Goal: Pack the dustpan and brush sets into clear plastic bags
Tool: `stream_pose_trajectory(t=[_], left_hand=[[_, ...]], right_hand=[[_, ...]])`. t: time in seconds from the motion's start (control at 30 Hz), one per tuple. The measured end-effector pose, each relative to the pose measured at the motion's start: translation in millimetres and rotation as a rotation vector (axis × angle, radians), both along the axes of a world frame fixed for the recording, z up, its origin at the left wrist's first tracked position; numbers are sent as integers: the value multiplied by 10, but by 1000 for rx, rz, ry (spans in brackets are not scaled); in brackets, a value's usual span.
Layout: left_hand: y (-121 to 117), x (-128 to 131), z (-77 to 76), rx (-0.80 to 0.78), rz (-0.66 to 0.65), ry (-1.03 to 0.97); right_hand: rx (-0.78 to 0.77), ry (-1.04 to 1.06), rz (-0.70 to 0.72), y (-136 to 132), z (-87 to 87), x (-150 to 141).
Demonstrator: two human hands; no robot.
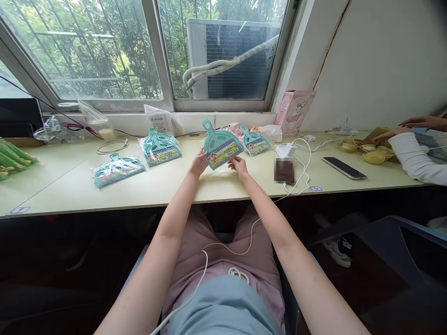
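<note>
A small teal dustpan with a printed picture card across its wide end is held up above the table, handle pointing away from me. My left hand grips its left edge. The fingers of my right hand pinch its lower right edge. Just behind it on the right lies another teal dustpan with a similar card. Left of my hands are a teal dustpan in clear wrap and a wrapped dustpan pack lying flatter on the table.
The pale table runs under a window. To the right are a power adapter with white cables, a blurred brown item, a phone and a pink box. A co-worker's sleeve is at far right; green stalk-like items lie far left.
</note>
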State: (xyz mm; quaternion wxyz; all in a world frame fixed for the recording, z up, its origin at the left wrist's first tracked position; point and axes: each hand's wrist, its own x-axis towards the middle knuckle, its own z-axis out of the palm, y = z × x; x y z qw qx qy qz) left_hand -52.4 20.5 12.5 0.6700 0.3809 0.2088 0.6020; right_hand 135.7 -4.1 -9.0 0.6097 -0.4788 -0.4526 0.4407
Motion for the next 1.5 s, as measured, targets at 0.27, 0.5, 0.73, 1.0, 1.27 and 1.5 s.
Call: stream_pose_trajectory(t=[0.27,0.5,0.73,1.0,1.27,1.5], left_hand=[[-42,-13,35,0,5,27],[28,-1,-18,-24,-17,80],[63,-21,-89,10,-23,261],[110,-26,-113,-118,89,401],[202,-100,-160,-198,281,396],[228,-141,-66,-148,546,339]], right_hand=[[60,-54,0,48,-38,-20],[82,149,43,36,-27,10],[52,176,-43,24,-14,92],[53,135,-85,63,-39,104],[65,126,-35,71,-47,89],[35,229,-47,45,-40,140]])
